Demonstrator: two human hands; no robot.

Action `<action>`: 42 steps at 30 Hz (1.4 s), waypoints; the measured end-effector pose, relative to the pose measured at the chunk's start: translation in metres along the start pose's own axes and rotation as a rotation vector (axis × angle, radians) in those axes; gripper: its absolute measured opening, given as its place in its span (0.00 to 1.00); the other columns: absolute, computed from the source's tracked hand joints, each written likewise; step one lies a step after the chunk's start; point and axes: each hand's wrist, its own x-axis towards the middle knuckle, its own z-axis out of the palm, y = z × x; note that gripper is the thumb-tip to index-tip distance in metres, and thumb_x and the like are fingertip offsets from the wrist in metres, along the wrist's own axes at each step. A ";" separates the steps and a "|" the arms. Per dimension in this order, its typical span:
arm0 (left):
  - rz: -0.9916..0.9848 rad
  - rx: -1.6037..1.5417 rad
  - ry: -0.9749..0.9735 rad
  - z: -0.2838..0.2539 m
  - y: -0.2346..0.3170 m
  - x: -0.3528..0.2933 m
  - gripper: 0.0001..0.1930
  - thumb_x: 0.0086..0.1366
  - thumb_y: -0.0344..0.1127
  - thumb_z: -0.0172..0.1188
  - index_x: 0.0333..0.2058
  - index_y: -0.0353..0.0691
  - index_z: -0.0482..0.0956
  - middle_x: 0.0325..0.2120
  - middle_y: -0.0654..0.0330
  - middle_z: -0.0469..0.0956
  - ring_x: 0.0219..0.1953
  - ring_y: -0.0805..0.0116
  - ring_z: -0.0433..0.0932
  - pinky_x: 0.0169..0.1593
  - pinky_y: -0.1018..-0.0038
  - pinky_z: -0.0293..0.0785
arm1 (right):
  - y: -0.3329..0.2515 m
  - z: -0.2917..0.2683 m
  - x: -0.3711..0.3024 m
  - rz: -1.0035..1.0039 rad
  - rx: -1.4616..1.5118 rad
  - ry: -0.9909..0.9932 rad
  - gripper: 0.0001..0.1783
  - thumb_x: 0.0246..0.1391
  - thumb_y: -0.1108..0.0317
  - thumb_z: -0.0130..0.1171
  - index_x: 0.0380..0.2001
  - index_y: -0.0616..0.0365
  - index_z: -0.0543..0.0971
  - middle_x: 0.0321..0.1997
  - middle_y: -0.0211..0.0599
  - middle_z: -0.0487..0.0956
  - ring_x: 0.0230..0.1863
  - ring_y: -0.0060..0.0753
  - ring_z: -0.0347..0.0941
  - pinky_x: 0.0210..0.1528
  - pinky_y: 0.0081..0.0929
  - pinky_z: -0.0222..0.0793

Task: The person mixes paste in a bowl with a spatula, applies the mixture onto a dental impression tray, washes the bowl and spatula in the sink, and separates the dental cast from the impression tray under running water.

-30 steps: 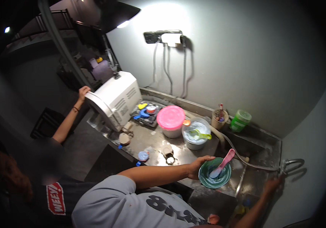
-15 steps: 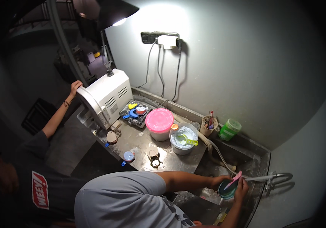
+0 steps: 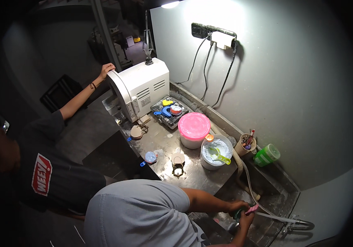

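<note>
Over the sink at the lower right, my left hand (image 3: 237, 205) is closed on a dark green mixing bowl (image 3: 237, 214), which is tilted and mostly hidden by my hands. My right hand (image 3: 247, 220) sits right beside it, closed on a pink spatula (image 3: 252, 209). The spatula's wide pink end sticks up between my hands; its other end is hidden. Just to the right of them is the pale end of a curved metal tap (image 3: 283, 218).
Left of the sink, a metal counter (image 3: 160, 142) carries a pink-lidded tub (image 3: 194, 126), a powder tub (image 3: 210, 166) with a green scoop, plaster models (image 3: 178, 159) and a white machine (image 3: 141, 88). A co-worker's hand (image 3: 107, 68) rests on the machine. A green container (image 3: 267, 155) stands by the wall.
The bowl has tipped, so its inside no longer shows. The pink spatula has turned and dropped lower. My view has shifted, moving the counter things rightward in the picture.
</note>
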 end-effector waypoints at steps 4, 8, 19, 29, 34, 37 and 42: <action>0.095 -0.013 0.056 -0.009 -0.014 0.011 0.27 0.54 0.59 0.53 0.45 0.45 0.77 0.43 0.57 0.75 0.36 0.59 0.80 0.31 0.61 0.81 | 0.006 0.012 0.015 0.036 0.129 -0.404 0.24 0.42 0.83 0.53 0.48 0.68 0.72 0.47 0.43 0.77 0.48 0.33 0.74 0.52 0.29 0.66; -0.120 0.010 0.086 -0.002 0.000 -0.007 0.27 0.53 0.58 0.55 0.45 0.46 0.77 0.43 0.57 0.75 0.35 0.61 0.80 0.28 0.62 0.80 | 0.021 0.022 0.020 0.088 -0.007 -0.181 0.22 0.42 0.83 0.52 0.45 0.68 0.75 0.42 0.43 0.79 0.45 0.35 0.76 0.50 0.32 0.69; -0.080 -0.021 0.199 -0.022 -0.031 0.014 0.24 0.53 0.56 0.55 0.41 0.45 0.79 0.37 0.52 0.77 0.34 0.53 0.81 0.31 0.51 0.80 | 0.085 0.054 0.060 0.416 0.521 -0.484 0.21 0.59 0.64 0.52 0.50 0.66 0.74 0.42 0.40 0.79 0.42 0.35 0.77 0.45 0.35 0.73; -0.109 -0.314 0.336 -0.048 -0.055 0.040 0.29 0.62 0.64 0.41 0.43 0.45 0.75 0.25 0.54 0.76 0.23 0.58 0.77 0.21 0.64 0.73 | 0.050 0.087 0.086 0.074 -0.044 -0.452 0.18 0.46 0.64 0.61 0.37 0.68 0.80 0.34 0.47 0.82 0.38 0.35 0.78 0.38 0.39 0.72; -0.162 -0.186 0.318 -0.018 -0.051 0.029 0.25 0.55 0.58 0.54 0.42 0.44 0.74 0.30 0.53 0.77 0.28 0.56 0.78 0.28 0.59 0.75 | 0.096 0.054 0.081 0.315 -0.227 -0.515 0.18 0.44 0.71 0.58 0.40 0.70 0.78 0.34 0.52 0.81 0.39 0.37 0.78 0.38 0.39 0.72; -0.248 -0.249 0.340 0.002 -0.048 0.026 0.24 0.56 0.57 0.53 0.42 0.45 0.75 0.30 0.54 0.77 0.29 0.58 0.78 0.30 0.59 0.76 | 0.103 0.051 0.066 0.104 -0.255 -0.363 0.16 0.49 0.67 0.59 0.39 0.67 0.80 0.34 0.45 0.81 0.35 0.34 0.75 0.35 0.35 0.71; -0.233 -0.341 0.223 0.004 -0.052 0.025 0.21 0.55 0.55 0.52 0.39 0.44 0.74 0.27 0.58 0.75 0.28 0.60 0.76 0.32 0.60 0.74 | 0.093 0.045 0.058 0.298 -0.094 -0.406 0.20 0.49 0.60 0.61 0.42 0.63 0.80 0.40 0.43 0.81 0.39 0.35 0.76 0.40 0.35 0.71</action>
